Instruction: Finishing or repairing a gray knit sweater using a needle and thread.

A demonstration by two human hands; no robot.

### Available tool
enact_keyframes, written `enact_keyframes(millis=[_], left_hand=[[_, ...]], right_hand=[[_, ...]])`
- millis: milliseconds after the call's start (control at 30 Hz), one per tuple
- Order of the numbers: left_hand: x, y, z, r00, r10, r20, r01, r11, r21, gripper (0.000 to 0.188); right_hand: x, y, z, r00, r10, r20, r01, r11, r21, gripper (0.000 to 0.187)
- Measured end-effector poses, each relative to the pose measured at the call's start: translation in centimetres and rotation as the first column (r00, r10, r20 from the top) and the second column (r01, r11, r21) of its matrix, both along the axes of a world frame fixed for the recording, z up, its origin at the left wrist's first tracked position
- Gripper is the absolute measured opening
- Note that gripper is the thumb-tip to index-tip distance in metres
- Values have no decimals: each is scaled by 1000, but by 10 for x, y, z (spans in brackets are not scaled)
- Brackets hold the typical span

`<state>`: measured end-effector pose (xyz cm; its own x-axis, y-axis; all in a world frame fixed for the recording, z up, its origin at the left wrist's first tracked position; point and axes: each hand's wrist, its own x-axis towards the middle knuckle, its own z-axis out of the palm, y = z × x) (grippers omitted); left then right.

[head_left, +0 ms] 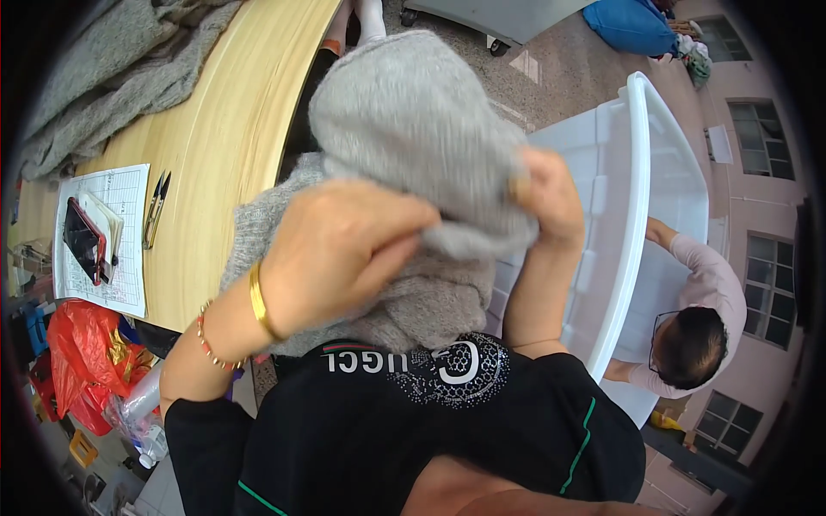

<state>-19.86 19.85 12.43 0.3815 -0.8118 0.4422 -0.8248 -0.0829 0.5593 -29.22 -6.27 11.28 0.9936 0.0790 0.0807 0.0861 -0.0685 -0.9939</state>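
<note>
A grey knitted garment is bunched up in front of my chest, one part of it raised and smeared by motion. My left hand is closed in a pinch at the raised part's lower edge, its fingertips partly lost in the wool. On the other side my right hand grips the same raised part, with a blurred yellowish spot near its fingers. More of the grey knit hangs below and behind my left hand. I cannot make out which part of the garment either hand holds.
The wooden table at left bears another heap of grey knitwear, thread snips, a printed sheet and a dark red-edged phone. At right stands a large white plastic bin, a person reaching into it. Red plastic bags lie lower left.
</note>
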Motion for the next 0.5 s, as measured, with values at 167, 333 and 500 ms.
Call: enact_keyframes(millis=[167, 333, 500], left_hand=[[-22, 29, -8, 595, -331, -732, 265, 941, -209, 9], [-24, 48, -27, 575, -11, -818, -86, 994, -73, 12], [10, 49, -14, 607, -79, -791, -391, 836, -384, 18]], right_hand=[[14, -34, 21, 603, 772, 199, -758, 633, -156, 38], [-3, -33, -12, 829, -518, 210, 435, 834, 340, 36], [14, -38, 14, 813, -552, 184, 280, 648, 708, 45]])
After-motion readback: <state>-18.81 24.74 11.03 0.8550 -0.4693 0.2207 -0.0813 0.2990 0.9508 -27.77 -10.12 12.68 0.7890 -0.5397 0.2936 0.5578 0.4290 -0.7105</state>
